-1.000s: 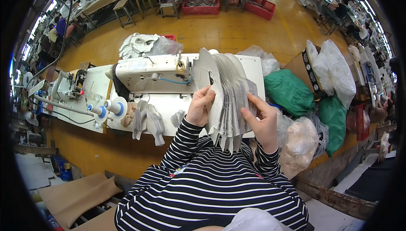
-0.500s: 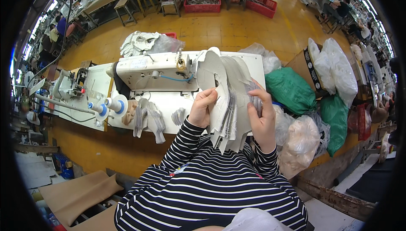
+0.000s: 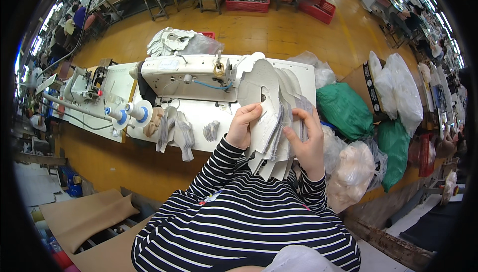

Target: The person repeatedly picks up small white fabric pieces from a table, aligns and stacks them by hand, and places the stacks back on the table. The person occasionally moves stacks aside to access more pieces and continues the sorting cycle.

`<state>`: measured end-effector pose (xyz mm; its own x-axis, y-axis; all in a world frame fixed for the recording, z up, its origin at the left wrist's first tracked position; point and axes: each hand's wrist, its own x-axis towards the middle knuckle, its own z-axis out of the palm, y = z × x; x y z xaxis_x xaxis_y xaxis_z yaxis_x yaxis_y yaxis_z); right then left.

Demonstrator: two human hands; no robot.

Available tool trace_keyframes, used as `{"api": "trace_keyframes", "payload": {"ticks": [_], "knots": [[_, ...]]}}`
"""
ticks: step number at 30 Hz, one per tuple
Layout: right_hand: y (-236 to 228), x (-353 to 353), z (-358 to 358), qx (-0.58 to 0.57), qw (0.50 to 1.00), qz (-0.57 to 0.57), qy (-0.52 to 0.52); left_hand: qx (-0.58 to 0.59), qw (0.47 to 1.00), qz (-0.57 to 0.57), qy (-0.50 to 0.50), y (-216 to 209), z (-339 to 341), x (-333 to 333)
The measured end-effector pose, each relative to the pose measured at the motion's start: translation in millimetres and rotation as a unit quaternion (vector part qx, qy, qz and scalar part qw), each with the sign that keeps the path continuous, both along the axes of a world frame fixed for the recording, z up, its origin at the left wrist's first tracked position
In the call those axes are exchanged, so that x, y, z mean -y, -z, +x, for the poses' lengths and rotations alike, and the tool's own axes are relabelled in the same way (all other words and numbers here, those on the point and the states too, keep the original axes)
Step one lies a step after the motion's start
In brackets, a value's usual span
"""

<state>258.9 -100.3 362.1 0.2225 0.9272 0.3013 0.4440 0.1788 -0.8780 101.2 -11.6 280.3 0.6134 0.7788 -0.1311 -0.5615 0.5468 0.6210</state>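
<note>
A thick fanned stack of white shoe-upper pieces [image 3: 271, 98] with grey edges is held upright in front of me, over the near edge of the white table. My left hand [image 3: 244, 126] is closed on its left side, thumb on the front piece by a slot. At the stack's right side, my right hand [image 3: 308, 145] has its fingers bent round the edges, thumb towards the front. Part of the right fingers is hidden behind the pieces. Beyond the stack stands a white sewing machine [image 3: 186, 75].
Grey-edged piece bundles [image 3: 177, 132] and a smaller bundle [image 3: 211, 130] lie left on the table [image 3: 199, 110]. Thread cones [image 3: 139, 113] stand farther left. White pieces [image 3: 169, 42] are heaped behind the machine. Green sacks [image 3: 343, 110] and a clear bag [image 3: 353, 170] crowd the right.
The view has shifted slightly, so the table and bags appear displaced. My right thumb has moved inward across the stack's edges; the left hand keeps its grip.
</note>
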Motion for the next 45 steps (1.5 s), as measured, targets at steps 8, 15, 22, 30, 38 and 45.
{"api": "trace_keyframes", "payload": {"ticks": [8, 15, 22, 30, 38, 45], "knots": [[9.8, -2.8, 1.1, -0.022, 1.0, 0.015, 0.017, -0.021, 1.0, -0.006, -0.02, -1.9, -1.4, 3.5], [17.5, -7.3, -3.1, 0.108, 0.993, 0.055, 0.011, -0.038, 0.999, 0.031, -0.005, -4.1, -1.0, 12.8], [33.6, -12.6, 7.5, 0.094, 0.98, 0.157, -0.083, -0.119, 0.987, 0.099, 0.048, -7.9, 1.5, 16.5], [62.2, -4.8, 11.3, -0.026, 0.997, -0.062, 0.022, -0.16, 0.953, 0.256, -0.003, -4.7, 27.3, 37.0], [190.5, -36.6, 66.6, -0.399, 0.876, -0.268, -0.042, -0.158, 0.968, 0.068, 0.182, 45.3, -56.1, 29.8], [375.4, -55.3, 77.8, -0.316, 0.869, -0.368, 0.095, -0.674, 0.717, 0.045, -0.17, 233.0, -125.7, 26.7]]}}
